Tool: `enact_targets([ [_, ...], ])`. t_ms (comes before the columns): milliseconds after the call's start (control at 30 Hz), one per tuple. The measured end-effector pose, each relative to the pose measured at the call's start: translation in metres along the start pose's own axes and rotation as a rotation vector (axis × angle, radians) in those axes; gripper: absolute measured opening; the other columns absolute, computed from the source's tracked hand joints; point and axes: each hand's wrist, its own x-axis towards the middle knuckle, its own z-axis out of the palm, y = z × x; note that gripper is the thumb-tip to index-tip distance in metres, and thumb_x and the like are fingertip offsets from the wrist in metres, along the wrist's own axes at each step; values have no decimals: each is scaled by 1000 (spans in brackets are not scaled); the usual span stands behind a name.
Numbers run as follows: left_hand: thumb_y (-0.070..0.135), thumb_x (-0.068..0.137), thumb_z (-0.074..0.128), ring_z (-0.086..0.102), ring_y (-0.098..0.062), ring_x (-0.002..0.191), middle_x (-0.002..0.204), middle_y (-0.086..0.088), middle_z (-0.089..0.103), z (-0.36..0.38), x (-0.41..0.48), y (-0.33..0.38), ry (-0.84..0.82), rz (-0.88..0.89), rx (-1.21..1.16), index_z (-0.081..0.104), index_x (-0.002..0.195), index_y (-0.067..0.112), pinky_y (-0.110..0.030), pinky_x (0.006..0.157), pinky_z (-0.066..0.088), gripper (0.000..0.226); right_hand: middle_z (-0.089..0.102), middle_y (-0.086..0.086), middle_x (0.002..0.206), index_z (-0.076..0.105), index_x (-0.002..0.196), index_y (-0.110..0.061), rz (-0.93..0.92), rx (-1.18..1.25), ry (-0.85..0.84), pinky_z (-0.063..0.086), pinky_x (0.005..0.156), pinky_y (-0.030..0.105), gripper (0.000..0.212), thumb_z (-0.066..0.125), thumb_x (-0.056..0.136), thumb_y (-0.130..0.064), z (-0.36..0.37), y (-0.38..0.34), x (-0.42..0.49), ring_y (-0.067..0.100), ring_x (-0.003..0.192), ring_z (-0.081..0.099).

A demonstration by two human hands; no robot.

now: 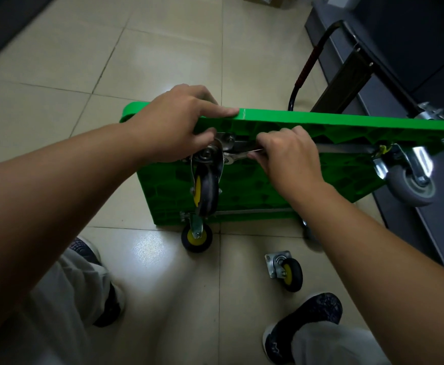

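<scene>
Green cart deck (321,119) stands on edge on the tiled floor (163,48), underside facing me. My left hand (178,122) grips its top rim, fingers curled over. My right hand (289,156) pinches a steel wrench (238,156), its head at the mounting plate of the black-and-yellow caster (206,188). One loose caster (285,271) lies near my right shoe (307,320).

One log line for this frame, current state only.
left hand grips green cart deck edge | right hand holds wrench at mounted caster | loose caster on floor
</scene>
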Motion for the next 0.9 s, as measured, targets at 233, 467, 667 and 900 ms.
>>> enact_targets([
  [233,37,90,55,49,-22,119,132,0,58,-1,-3,3,-12,-9,31,49,146,43,-36,88,39,56,64,8,66,67,78,-11,216,131,132,35,62,31,28,79,84,-36,26,-2,-23,27,61,56],
  [467,33,91,60,50,-21,116,130,0,59,-1,-1,2,-2,-15,44,50,145,44,-35,85,39,55,69,-6,70,70,85,-9,850,1204,-112,48,57,22,16,72,93,-23,87,-52,-52,1,61,64],
  [667,38,91,56,50,-20,117,129,1,59,-3,-2,3,-24,-16,31,50,145,44,-41,90,46,55,72,19,82,69,74,-14,1240,1878,-164,52,73,38,25,67,98,-19,102,-121,-60,26,76,66],
  [900,31,93,63,51,-20,118,128,1,60,-3,0,1,-5,-3,-23,53,142,43,-42,92,48,51,68,5,78,61,79,-15,543,536,-743,44,68,31,32,71,92,-43,61,-13,-86,22,75,64],
])
